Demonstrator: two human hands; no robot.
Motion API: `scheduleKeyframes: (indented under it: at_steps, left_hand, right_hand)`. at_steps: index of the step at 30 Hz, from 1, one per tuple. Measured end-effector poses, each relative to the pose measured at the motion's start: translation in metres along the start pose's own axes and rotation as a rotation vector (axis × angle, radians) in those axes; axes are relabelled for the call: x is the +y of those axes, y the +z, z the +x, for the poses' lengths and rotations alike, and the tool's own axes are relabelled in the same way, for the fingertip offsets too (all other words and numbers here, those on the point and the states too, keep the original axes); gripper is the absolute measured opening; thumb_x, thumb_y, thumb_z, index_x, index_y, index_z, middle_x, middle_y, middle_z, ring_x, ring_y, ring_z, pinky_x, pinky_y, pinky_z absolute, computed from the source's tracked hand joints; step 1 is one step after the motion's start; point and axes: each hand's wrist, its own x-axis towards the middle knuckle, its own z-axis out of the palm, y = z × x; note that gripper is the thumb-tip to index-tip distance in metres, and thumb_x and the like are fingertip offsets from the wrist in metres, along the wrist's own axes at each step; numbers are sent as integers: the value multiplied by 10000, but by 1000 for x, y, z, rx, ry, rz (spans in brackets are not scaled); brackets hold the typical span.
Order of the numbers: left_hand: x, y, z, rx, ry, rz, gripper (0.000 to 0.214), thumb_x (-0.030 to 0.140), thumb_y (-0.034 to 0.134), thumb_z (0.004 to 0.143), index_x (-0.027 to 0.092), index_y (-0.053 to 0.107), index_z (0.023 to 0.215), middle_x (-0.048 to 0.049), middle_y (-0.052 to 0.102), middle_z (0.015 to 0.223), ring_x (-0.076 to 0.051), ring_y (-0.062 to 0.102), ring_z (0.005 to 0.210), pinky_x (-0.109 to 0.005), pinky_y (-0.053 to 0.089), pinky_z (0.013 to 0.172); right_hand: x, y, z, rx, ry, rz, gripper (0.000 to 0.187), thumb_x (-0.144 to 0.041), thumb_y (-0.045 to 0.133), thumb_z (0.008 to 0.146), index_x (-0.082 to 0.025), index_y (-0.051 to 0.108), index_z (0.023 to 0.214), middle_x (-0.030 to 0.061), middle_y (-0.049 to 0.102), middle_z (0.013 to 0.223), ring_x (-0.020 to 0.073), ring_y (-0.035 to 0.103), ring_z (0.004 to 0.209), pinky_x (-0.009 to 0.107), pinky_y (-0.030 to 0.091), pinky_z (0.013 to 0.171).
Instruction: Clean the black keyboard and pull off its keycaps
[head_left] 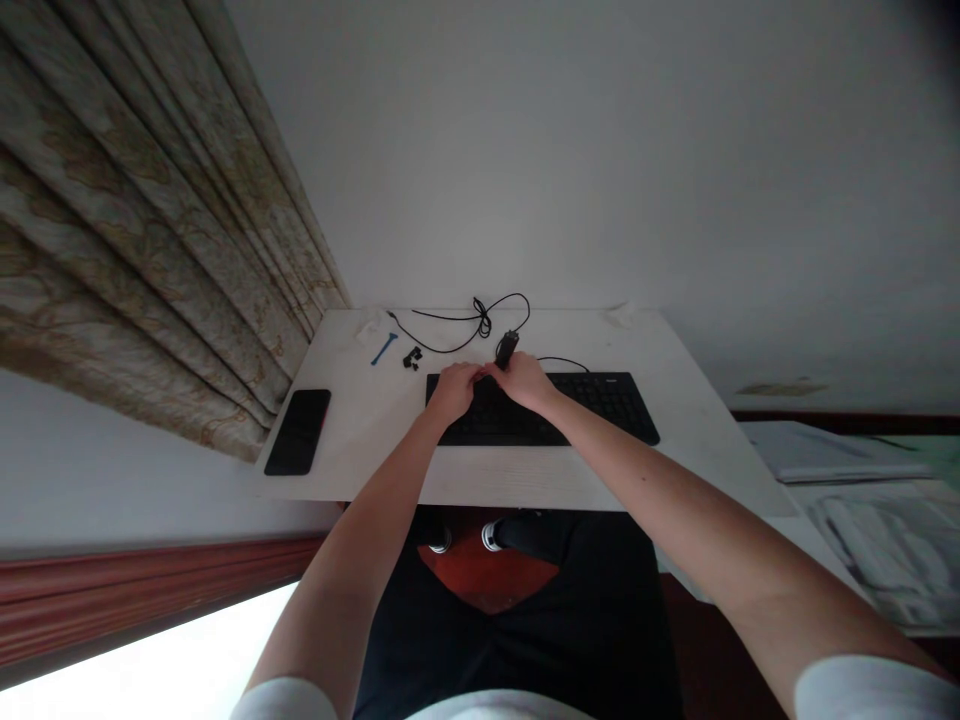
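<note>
The wired keyboard (510,425) is black and oblong; right hand (525,381) grips a black tool (508,346); how left hand (454,388) grips, I cannot tell.

A room in a home is suggested: a white desk (352,410) is set with its far edge against a plain pale wall (525,180), a floral-patterned curtain (150,220) is hung to the desk's left, a blurred paper-like stack (840,455) is placed to its right, and reddish flooring (487,572) is seen beneath it.
</note>
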Motion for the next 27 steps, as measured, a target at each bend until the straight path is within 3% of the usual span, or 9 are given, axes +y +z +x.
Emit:
scheduleKeyframes:
  at_steps: [5, 8, 12, 15, 18, 21, 27]
  left_hand:
    - [5, -6, -3, -10, -19, -40, 447, 4, 445, 838, 196, 694, 1156, -70, 743, 1107, -210, 649, 1044, -369, 476, 987]
    - [12, -10, -7, -34, -28, -10, 409, 31, 526, 785, 200, 700, 1115, -72, 743, 1088, -236, 648, 1055, -397, 468, 1005]
    - [16, -11, -9, -45, -21, 31, 234, 202, 629, 830, 192, 700, 1052, -82, 734, 1056, -256, 648, 1043, -421, 458, 1006]
    - [15, -8, -9, -15, -16, 39, 184, 286, 616, 890, 195, 689, 1032, -71, 725, 1032, -240, 645, 1022, -407, 463, 979]
    - [13, -4, -8, 14, -9, 74, 156, 262, 594, 908, 195, 670, 1026, -71, 709, 1051, -232, 631, 1036, -394, 458, 967]
    - [13, -2, -8, 29, -16, 123, 154, 236, 581, 913, 191, 653, 1041, -81, 686, 1089, -237, 613, 1065, -391, 451, 964]
    - [17, 1, -5, 7, -45, 176, 186, 320, 553, 958, 204, 662, 1056, -90, 663, 1086, -253, 598, 1085, -402, 434, 959]
  right_hand:
    - [2, -11, 10, -97, -26, 23, 346, -395, 628, 913, -159, 669, 663, 120, 710, 681, 218, 687, 656, 274, 476, 612]
    - [-1, -14, 16, -133, -40, 0, 323, -376, 662, 883, -154, 669, 649, 119, 698, 647, 215, 671, 624, 280, 475, 590]
    - [-1, -13, 19, -179, -24, 40, 312, -320, 668, 870, -149, 658, 610, 104, 684, 601, 200, 661, 578, 275, 487, 571]
    - [4, -11, 16, -175, 17, 183, 295, -304, 637, 906, -137, 671, 665, 98, 704, 633, 180, 671, 568, 257, 507, 575]
    - [11, -7, 13, -150, 13, 272, 247, -294, 636, 919, -131, 693, 743, 93, 723, 662, 178, 695, 606, 245, 523, 601]
    - [15, -4, 11, -129, -32, 225, 270, -298, 634, 920, -134, 693, 714, 91, 719, 643, 189, 708, 637, 245, 524, 617]
    - [20, -1, 4, -80, -50, 266, 289, -307, 582, 944, -136, 705, 745, 80, 724, 664, 185, 707, 639, 246, 512, 616]
